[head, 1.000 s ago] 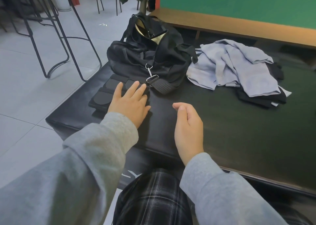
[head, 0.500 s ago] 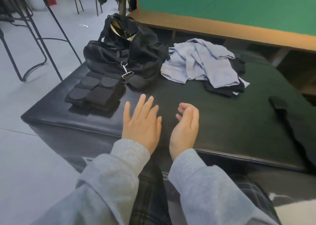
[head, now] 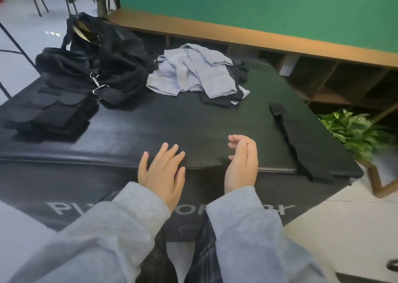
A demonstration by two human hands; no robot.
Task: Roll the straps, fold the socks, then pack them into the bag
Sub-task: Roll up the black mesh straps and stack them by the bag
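Observation:
A black bag [head: 103, 65] with a metal clip stands at the back left of the black padded bench [head: 193, 127]. In front of it lies a stack of black straps [head: 49, 117]. Pale blue socks [head: 193, 71] are heaped over black ones [head: 217, 100] at the back middle. A long black strap [head: 288, 136] stretches along the bench's right side. My left hand [head: 163, 173] hovers flat with spread fingers at the near edge, holding nothing. My right hand [head: 242, 164] is beside it, edge-on with loosely curled fingers, empty.
A wooden shelf unit [head: 323, 71] under a green wall runs behind the bench. A leafy plant [head: 355, 132] in a wooden stand sits off the right corner. Metal chair legs [head: 13, 46] stand on the tiled floor at left.
My left hand came off the stack of straps and drew back to the near edge. The view swung right, bringing the long black strap and the plant into sight.

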